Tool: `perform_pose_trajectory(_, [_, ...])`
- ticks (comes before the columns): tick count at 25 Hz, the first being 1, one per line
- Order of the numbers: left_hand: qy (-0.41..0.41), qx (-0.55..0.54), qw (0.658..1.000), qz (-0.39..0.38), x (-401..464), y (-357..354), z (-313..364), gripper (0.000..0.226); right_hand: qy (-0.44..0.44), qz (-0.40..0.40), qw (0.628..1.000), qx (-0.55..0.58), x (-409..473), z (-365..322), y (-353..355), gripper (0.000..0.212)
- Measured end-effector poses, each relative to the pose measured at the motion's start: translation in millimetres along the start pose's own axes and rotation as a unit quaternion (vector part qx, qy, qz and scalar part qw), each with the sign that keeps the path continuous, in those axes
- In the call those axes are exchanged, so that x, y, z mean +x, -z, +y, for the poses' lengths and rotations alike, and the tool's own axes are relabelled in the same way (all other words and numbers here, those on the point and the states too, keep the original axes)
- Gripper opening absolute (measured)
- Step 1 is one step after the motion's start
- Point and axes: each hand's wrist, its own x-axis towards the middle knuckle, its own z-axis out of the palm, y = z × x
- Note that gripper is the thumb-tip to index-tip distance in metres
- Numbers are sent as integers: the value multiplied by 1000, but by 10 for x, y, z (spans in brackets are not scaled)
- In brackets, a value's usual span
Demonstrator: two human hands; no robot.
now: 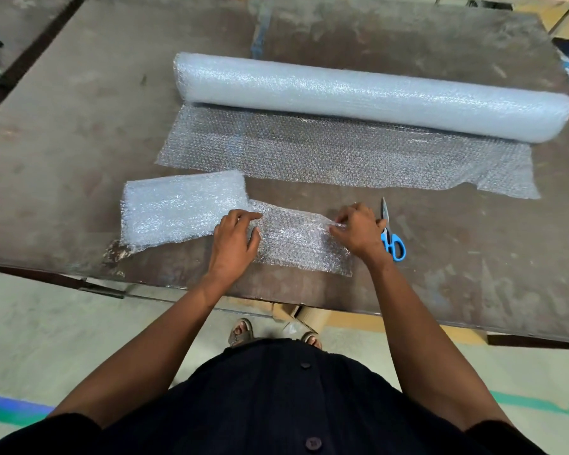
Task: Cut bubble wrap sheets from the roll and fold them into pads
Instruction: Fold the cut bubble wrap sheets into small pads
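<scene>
The left hand (235, 236) lies on the sheet (296, 239), fingers loosely spread and bent, pressing its left part down. The right hand (355, 229) pinches the sheet's right edge between thumb and fingertips, lifting it slightly off the table (79, 142). The sheet is a cut strip, lying between the 2 hands and running toward the body below them.

Done so far, judging from the layout: at least 1 pad (183, 208) lies folded just left of the left hand, thicker and whiter than the single layer, with the sheet's left end touching or slipping under its right edge; which, I cannot tell. The strip in hand is already cut free. It looks like it is at the start of folding, with the right edge about to be brought over toward the left hand.

Left to do: finish folding this strip, then cut more. The roll (372, 93) lies well beyond both hands and is thick, with a loose tail (342, 159) unrolled toward the hands, uncut. The scissors (391, 233) rest just right of the right hand, touching or nearly touching it, blades pointing away.

By the size of the roll, most of the task is ahead.
</scene>
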Motion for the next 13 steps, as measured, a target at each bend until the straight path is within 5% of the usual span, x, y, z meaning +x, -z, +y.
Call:
perform_pose_trajectory(6, [15,-40,999,-27,255,-31,155,45,-39,-88,929,356,-94,354,320,36])
perform_pose_trajectory(13, [71,8,978,-196,1037,-268,306,66,-103,-48,909,401,-110,450,221,64])
